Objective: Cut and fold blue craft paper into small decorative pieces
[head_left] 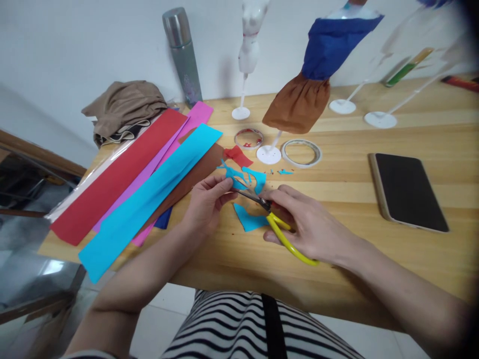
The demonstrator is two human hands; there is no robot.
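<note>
My left hand (209, 199) pinches a small, ragged piece of light-blue crepe paper (235, 174) between thumb and fingers. Yellow-handled scissors (280, 234) are in my right hand (307, 219), their blades pointing left at the paper my left hand holds. Just beyond the blades lies a curved light-blue scrap (256, 178). Under the scissors, a larger light-blue scrap (249, 218) rests on the wooden table (359, 199). A red paper piece (239, 156) and tiny blue bits (285, 172) lie behind my hands.
Long crepe strips in light blue (149, 199), red (119, 177) and other colours fan out at left. Behind stand a flask (183, 60), a white mannequin (249, 45) and one dressed in blue and brown (325, 50). Tape rolls (318, 154) and a phone (409, 189) lie rightward.
</note>
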